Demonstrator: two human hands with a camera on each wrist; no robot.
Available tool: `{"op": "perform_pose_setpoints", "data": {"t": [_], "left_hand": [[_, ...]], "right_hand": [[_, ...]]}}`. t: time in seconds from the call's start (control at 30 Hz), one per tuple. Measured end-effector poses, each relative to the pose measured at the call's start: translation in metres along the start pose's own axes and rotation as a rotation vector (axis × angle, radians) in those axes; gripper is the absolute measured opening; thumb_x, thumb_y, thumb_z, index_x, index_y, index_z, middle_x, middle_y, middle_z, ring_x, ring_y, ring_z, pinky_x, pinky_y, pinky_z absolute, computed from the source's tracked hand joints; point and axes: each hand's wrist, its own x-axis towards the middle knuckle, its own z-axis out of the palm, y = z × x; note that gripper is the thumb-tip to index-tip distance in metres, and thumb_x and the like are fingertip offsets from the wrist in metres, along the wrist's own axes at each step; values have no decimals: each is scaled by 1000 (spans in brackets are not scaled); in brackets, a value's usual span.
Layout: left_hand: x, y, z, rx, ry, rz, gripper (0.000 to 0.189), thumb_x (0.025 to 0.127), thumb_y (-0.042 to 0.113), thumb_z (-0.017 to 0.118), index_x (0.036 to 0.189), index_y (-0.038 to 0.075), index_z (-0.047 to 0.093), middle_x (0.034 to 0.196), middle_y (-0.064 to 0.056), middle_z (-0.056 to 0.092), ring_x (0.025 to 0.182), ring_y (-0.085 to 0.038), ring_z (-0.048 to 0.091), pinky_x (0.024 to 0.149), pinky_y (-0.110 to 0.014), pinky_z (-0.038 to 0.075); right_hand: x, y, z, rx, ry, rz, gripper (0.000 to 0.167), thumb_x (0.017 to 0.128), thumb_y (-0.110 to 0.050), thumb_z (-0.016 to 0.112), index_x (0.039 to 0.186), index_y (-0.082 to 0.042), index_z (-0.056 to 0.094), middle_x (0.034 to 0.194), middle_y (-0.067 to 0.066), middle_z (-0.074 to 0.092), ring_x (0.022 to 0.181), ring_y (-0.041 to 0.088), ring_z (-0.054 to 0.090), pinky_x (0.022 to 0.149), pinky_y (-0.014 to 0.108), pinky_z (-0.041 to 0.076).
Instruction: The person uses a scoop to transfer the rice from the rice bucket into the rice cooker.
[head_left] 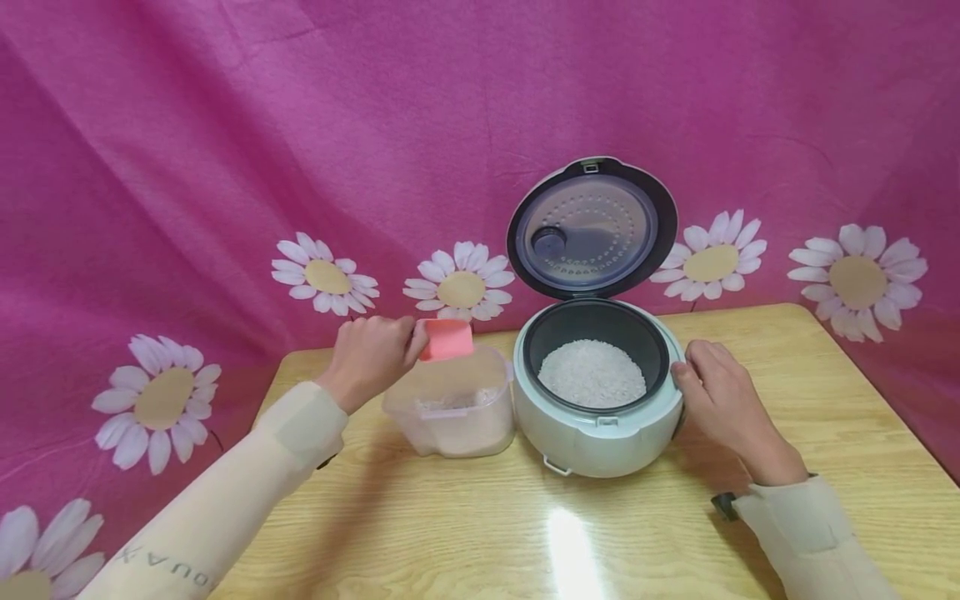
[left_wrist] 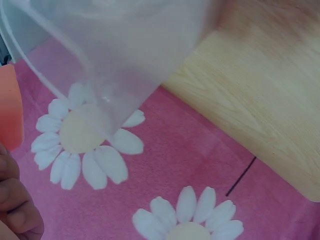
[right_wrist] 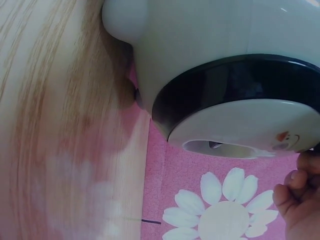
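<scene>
My left hand (head_left: 372,354) grips the handle of a coral-pink scoop (head_left: 447,339) above a translucent plastic container (head_left: 468,429) with white rice (head_left: 453,402) in it. Whether the scoop holds anything cannot be told. Beside the container stands a pale green rice cooker (head_left: 600,450), its lid (head_left: 622,218) raised. White rice (head_left: 592,372) lies in its dark inner pot (head_left: 555,329). At the cooker's right rim, my right hand (head_left: 723,400) holds on, thumb on the edge and fingers curled. The right wrist view shows those curled fingers (right_wrist: 299,186) against the cooker's side.
A light wooden table (head_left: 465,533) bears both vessels, which stand side by side. Behind and around it hangs a pink cloth (head_left: 390,150) with large white daisies. The raised lid stands up close to the cloth. A small wire latch (head_left: 557,467) sticks out at the cooker's lower front.
</scene>
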Motion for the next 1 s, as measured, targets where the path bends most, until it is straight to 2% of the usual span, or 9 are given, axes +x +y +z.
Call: {"op": "perform_pose_setpoints", "data": {"t": [0.17, 0.5, 0.8, 1.0], "left_hand": [[-5, -3, 5, 5, -83, 11, 45, 101, 23, 54, 57, 15, 45, 51, 7, 29, 46, -10, 28, 41, -26, 22], [-11, -1, 16, 44, -181, 78, 43, 97, 19, 56, 57, 17, 41, 54, 7, 26, 49, -10, 25, 42, -25, 21], [-8, 4, 25, 80, -326, 109, 40, 98, 21, 59, 60, 17, 48, 54, 7, 28, 49, -11, 29, 43, -24, 22], [-7, 7, 29, 98, -362, 124, 37, 98, 21, 61, 62, 15, 54, 55, 6, 31, 50, -12, 32, 44, -25, 25]], "right_hand": [[0, 0, 0, -6, 5, -2, 16, 101, -14, 50, 85, -9, 50, 77, 3, 44, 82, 15, 40, 71, 22, 31], [-1, 0, 1, 0, 1, 1, 17, 101, -15, 51, 85, -9, 49, 78, 3, 44, 83, 15, 39, 71, 22, 31], [-2, 0, -2, -24, -24, 6, 15, 101, -16, 51, 87, -10, 50, 81, 3, 45, 86, 15, 39, 72, 27, 33], [-1, -2, -4, -49, -32, -5, 16, 101, -17, 51, 87, -10, 50, 81, 4, 45, 86, 16, 39, 73, 30, 33]]}}
